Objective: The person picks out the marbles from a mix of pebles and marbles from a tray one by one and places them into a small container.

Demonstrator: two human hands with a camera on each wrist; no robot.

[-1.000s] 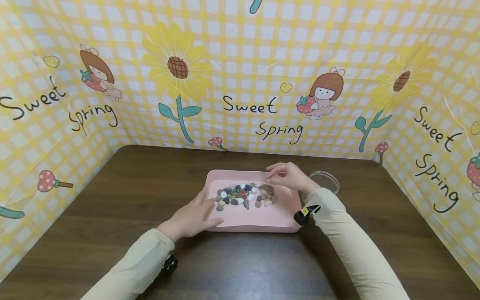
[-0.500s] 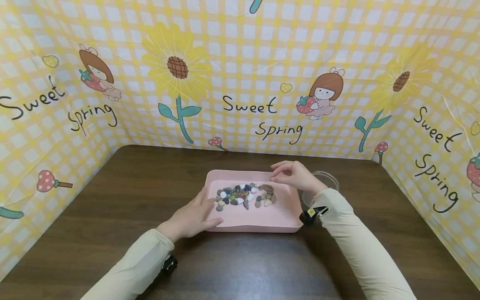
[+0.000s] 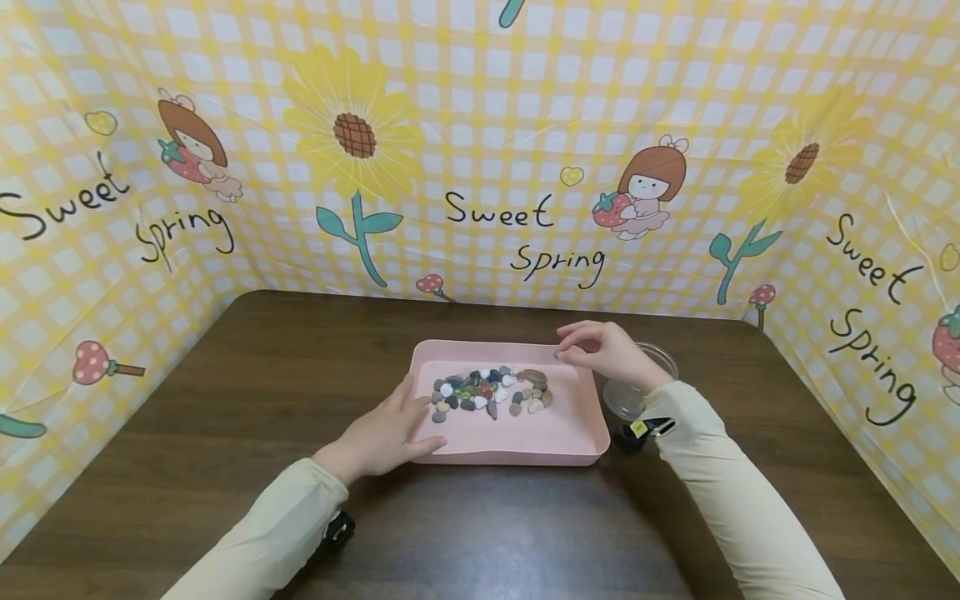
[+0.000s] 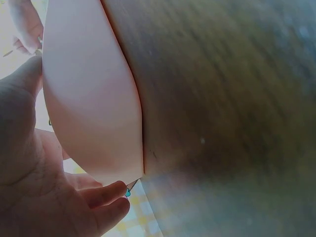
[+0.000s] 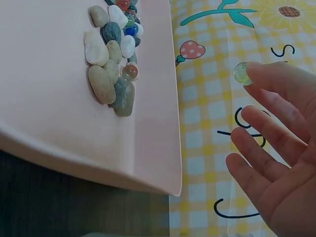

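Observation:
My right hand pinches a clear glass marble with a yellow-green swirl between thumb and index finger, its other fingers spread apart. It is raised over the back right part of a pink tray. Across the middle of the tray lie several pebbles in grey, white, tan and dark tones, with coloured marbles among them. At the tray's left end rests my left hand, fingers along the left rim and thumb over the front corner. The left wrist view shows its fingertips by the pink outer wall.
A clear round container stands just right of the tray, partly behind my right hand and wrist. The dark wooden table runs back to a yellow checked cloth that rises at the back and both sides.
My right hand has moved steadily to the right with the marble, from above the pebbles toward the clear container, uncovering more of the tray's right side. My left hand has stayed put.

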